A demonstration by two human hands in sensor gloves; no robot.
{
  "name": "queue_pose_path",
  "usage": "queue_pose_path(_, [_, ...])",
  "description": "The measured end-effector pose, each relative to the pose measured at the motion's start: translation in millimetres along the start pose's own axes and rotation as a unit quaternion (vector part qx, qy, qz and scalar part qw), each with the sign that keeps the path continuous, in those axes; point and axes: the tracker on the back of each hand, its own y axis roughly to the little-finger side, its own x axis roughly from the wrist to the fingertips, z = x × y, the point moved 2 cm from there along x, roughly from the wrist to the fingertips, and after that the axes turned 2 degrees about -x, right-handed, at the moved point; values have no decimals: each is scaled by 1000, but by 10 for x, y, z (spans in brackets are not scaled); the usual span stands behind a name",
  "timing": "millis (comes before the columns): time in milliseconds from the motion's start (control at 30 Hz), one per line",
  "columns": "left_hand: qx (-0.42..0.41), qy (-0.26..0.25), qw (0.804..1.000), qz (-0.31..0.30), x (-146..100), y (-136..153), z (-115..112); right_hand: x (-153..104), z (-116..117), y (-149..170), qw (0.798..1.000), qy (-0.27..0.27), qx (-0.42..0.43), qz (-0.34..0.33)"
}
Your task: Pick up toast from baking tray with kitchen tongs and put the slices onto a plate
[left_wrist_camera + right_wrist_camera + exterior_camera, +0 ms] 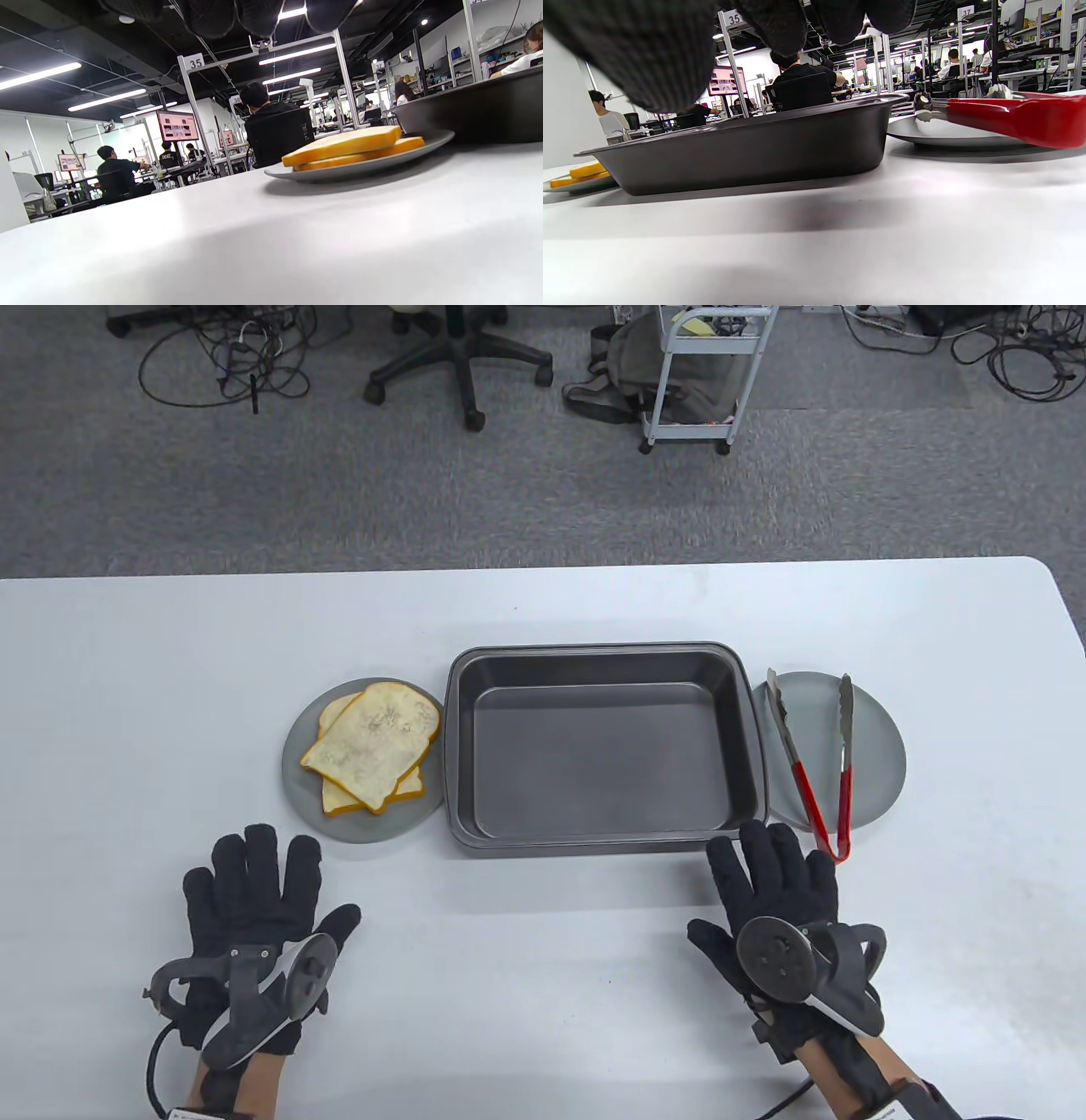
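Note:
Two toast slices (373,746) (352,148) lie stacked on a grey plate (297,793) (428,142) left of the dark baking tray (602,746) (755,148), which holds nothing. Red-handled kitchen tongs (819,763) (1014,116) rest on a second grey plate (882,755) right of the tray. My left hand (254,891) lies flat on the table below the toast plate, fingers straight, holding nothing. My right hand (776,882) lies flat near the tray's front right corner, its fingertips just left of the tongs' hinge end, not gripping them.
The white table (543,984) runs wide on both sides; its far edge lies behind the tray. Beyond it on the carpet stand an office chair (458,356) and a small cart (704,373). The wrist views show people at distant workstations.

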Motion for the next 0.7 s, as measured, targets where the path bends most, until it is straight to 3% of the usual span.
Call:
queue_pose_path(233, [-10,34,999,17,-14,43,-9,10,20,-46,1000,3,-11,1])
queue_pose_path(700, [-12,24,999,18,-13,33,-5,2,-8,10,1000,12,4,7])
